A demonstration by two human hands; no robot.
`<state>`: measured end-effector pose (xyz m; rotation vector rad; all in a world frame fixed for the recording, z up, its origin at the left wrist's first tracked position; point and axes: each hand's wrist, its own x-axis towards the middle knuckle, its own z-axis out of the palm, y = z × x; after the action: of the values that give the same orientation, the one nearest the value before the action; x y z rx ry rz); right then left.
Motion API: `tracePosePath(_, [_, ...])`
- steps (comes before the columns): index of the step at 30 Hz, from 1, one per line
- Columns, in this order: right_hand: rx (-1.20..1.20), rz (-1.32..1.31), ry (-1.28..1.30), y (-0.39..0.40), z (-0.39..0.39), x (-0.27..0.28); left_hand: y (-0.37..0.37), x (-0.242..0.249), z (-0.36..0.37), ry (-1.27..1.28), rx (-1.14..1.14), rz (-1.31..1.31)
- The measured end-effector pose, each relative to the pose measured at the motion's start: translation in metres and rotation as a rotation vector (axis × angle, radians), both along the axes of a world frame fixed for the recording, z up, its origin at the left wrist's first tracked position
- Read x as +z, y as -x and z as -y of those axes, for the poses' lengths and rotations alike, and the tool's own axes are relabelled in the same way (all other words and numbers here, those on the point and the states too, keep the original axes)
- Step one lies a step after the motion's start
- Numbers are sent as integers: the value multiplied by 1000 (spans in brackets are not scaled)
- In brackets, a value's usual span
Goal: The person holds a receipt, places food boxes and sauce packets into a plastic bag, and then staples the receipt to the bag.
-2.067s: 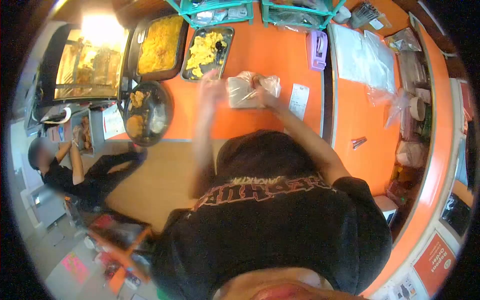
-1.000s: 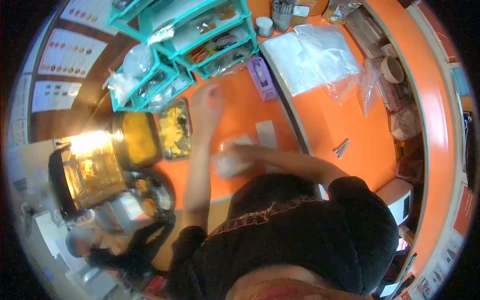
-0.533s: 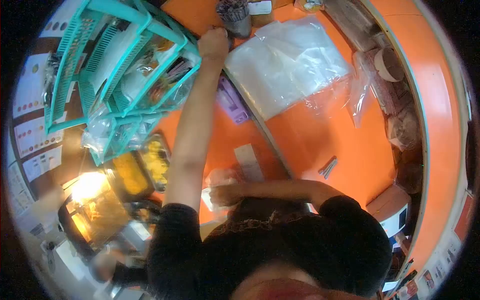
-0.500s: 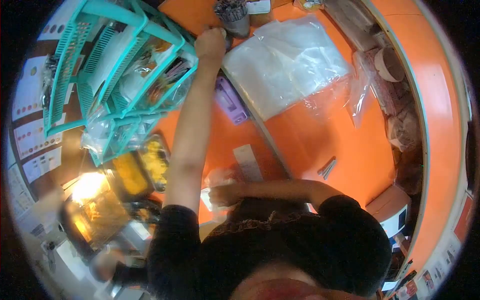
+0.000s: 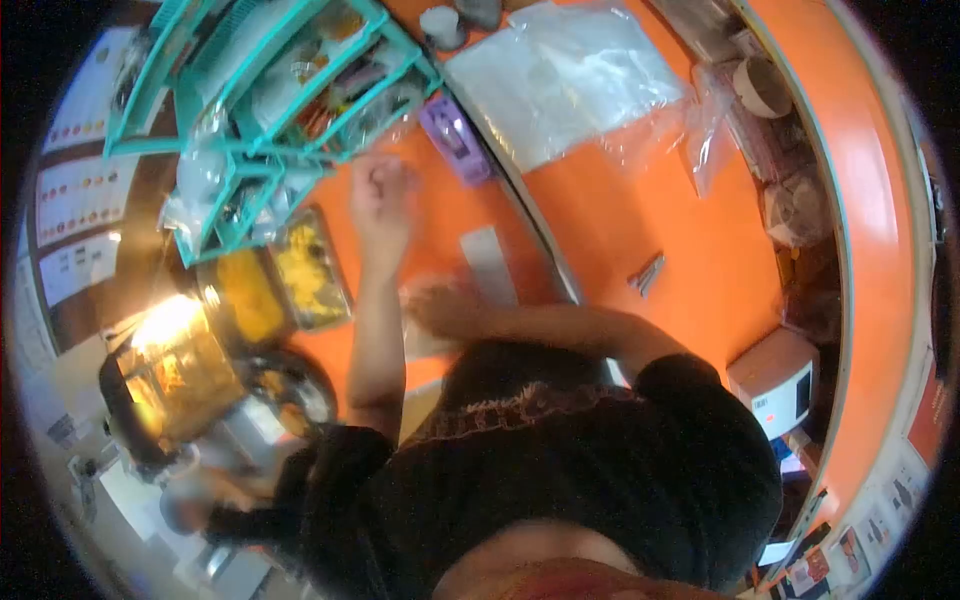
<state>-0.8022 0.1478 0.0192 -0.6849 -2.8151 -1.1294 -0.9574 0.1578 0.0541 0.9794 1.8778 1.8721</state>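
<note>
The left hand (image 5: 382, 188) has drawn back from the cup (image 5: 442, 28) at the top of the frame and now hangs blurred over the counter (image 5: 700, 235), upper centre, fingers seemingly curled; whether it holds anything I cannot tell. That brings it nearer the right hand (image 5: 448, 312), which stays over the wrapped packet (image 5: 420, 346) near mid-frame, apparently gripping it, though blur hides the fingers. The receipt (image 5: 489, 265) lies just right of the packet, the purple dispenser (image 5: 456, 140) above it, and clear bags (image 5: 565, 85) fill the upper right. The teal rack (image 5: 262, 148) crowds the left hand from the upper left, and yellow food (image 5: 308, 270) sits left of that forearm. A co-worker (image 5: 255, 525) shows lower left.
</note>
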Motion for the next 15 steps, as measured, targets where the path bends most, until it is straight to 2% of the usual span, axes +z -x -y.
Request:
tracePosePath(1, [273,86,699,0,14,-20,-11,1,40,-79,-39,246])
tracePosePath(3, [480,17,1466,2,46,-61,-35,-6,111,-210,34,508])
tracePosePath(5, [362,-297,1567,10,77,-107,-59,-9,174,-26,215,445])
tracePosePath(9, [440,-280,1733,39,92,-163,-93,-63,265,198,578,424])
tracePosePath(10, [445,-299,1745,47,92,-163,-105,-67,268,131,628,466])
tracePosePath(13, [623,-234,1611,54,93,-141,-117,-104,293,170,566,363])
tracePosePath(15, [532,-174,1566,57,97,-134,-112,-126,302,297,567,81])
